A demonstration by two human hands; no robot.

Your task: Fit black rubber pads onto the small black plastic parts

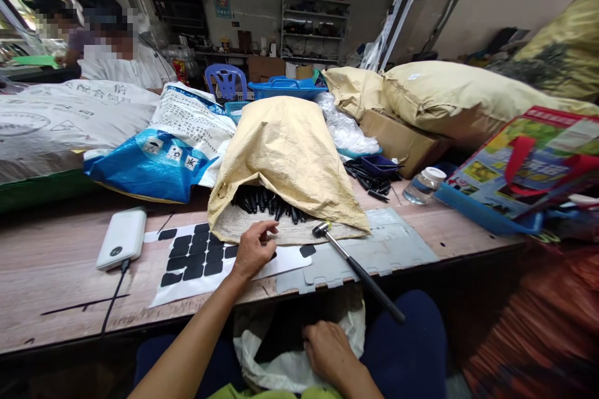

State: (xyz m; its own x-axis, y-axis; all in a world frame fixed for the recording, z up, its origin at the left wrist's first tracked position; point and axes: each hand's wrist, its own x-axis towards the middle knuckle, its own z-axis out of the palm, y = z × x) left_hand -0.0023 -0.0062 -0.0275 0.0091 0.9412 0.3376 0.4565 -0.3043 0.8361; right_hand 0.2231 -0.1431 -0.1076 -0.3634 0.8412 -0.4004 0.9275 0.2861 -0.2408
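My left hand point(255, 250) is just in front of the mouth of a pale yellow sack point(290, 143), over its front lip. Its fingers are loosely bent and apart, with nothing visible in them. Inside the sack's mouth lie several black pen-like parts point(266, 202). Lower down, my right hand point(331, 349) is at the opening of a white bag point(255, 368) between my knees; its fingers curl inward, and whatever they hold is hidden. A small hammer point(355, 268) with a black grip rests head-up on the sack's lip, its handle jutting past the table edge.
A sheet of black stickers point(194, 255) and a white power bank point(122, 238) with a cable lie at left. To the right are a grey board point(388, 243), loose black parts point(372, 180), a clear jar point(423, 185) and a blue tray point(486, 208). Two people sit far left.
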